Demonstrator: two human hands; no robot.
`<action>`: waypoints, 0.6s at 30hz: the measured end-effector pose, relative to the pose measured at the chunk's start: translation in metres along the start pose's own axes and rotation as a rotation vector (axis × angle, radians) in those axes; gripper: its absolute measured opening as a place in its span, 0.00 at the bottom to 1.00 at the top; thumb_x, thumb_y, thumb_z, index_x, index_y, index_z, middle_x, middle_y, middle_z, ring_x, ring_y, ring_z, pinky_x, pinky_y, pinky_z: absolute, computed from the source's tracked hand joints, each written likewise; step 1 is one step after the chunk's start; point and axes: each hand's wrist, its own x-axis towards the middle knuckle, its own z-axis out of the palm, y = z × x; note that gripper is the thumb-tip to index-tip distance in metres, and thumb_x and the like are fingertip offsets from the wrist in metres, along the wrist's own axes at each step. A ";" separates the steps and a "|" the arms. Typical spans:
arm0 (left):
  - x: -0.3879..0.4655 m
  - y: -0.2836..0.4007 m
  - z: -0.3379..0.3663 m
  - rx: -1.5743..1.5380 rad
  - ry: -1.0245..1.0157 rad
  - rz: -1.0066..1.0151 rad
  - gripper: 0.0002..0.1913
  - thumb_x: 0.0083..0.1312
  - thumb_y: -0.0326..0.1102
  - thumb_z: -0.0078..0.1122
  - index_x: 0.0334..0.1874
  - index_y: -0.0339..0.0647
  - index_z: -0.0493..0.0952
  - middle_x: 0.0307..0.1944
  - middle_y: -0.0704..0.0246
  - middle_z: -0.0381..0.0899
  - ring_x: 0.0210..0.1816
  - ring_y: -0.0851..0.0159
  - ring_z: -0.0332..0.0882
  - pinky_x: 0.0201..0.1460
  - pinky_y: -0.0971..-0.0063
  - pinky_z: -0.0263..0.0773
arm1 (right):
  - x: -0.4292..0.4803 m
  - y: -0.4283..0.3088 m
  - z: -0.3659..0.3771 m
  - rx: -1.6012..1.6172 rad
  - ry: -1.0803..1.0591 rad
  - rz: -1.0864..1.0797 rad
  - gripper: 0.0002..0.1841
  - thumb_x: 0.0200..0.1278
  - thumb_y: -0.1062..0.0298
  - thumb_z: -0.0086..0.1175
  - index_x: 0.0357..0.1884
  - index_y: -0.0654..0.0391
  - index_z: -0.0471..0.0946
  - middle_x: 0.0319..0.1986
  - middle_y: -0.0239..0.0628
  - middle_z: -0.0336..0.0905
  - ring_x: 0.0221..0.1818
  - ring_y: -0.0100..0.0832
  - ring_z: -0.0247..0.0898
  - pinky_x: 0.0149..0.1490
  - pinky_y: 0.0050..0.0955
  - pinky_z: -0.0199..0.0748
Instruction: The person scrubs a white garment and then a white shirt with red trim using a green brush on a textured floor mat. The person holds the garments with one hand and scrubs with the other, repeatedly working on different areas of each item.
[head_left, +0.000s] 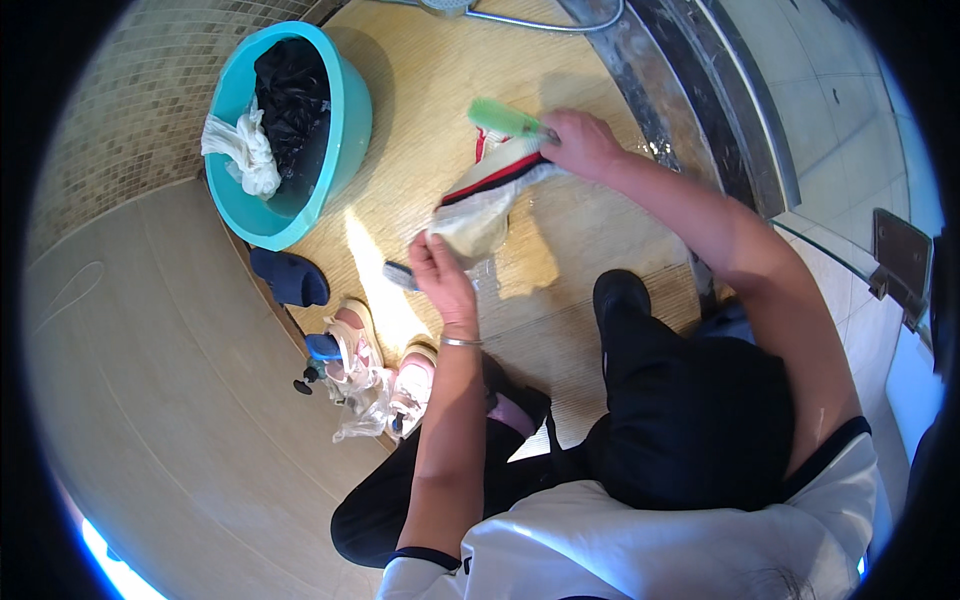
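Observation:
A wet white item (472, 217) with a red and black stripe stretches between my hands above the floor. Blur hides whether it is a shoe or a garment. My left hand (446, 281) pinches its near end between thumb and fingers. In my right hand (581, 142) is the handle of a green brush (502, 116), held over the item's far end. I cannot tell whether the right hand also grips the item. Just left of my left hand, a grey and blue scrub brush (400, 275) lies on the floor, partly hidden.
A turquoise basin (349, 127) at upper left holds dark cloth (292, 90) in water, with white cloth (244, 150) over its rim. A navy slipper (291, 277) and pink-white sneakers (412, 382) line the wall. A shower hose (540, 26) lies beyond; a dark curb (675, 97) borders the right.

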 end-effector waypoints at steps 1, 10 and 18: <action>0.004 0.009 -0.008 0.009 0.029 0.009 0.09 0.77 0.35 0.50 0.49 0.36 0.74 0.40 0.73 0.74 0.41 0.76 0.67 0.48 0.81 0.67 | 0.007 -0.004 -0.005 0.030 0.033 -0.016 0.13 0.55 0.61 0.58 0.41 0.55 0.79 0.39 0.44 0.80 0.45 0.48 0.78 0.50 0.46 0.76; 0.026 0.126 -0.020 0.051 0.213 0.475 0.08 0.78 0.33 0.48 0.51 0.35 0.71 0.42 0.67 0.77 0.43 0.73 0.72 0.50 0.79 0.69 | 0.102 -0.067 -0.024 0.419 0.338 -0.306 0.15 0.56 0.53 0.61 0.41 0.52 0.81 0.35 0.47 0.82 0.42 0.49 0.80 0.48 0.44 0.76; 0.015 0.059 0.069 0.412 -0.670 0.634 0.21 0.63 0.23 0.60 0.59 0.35 0.74 0.60 0.49 0.74 0.58 0.45 0.74 0.65 0.61 0.69 | 0.106 0.026 -0.052 0.330 0.538 0.105 0.08 0.60 0.70 0.60 0.40 0.59 0.81 0.30 0.39 0.83 0.32 0.27 0.77 0.37 0.30 0.75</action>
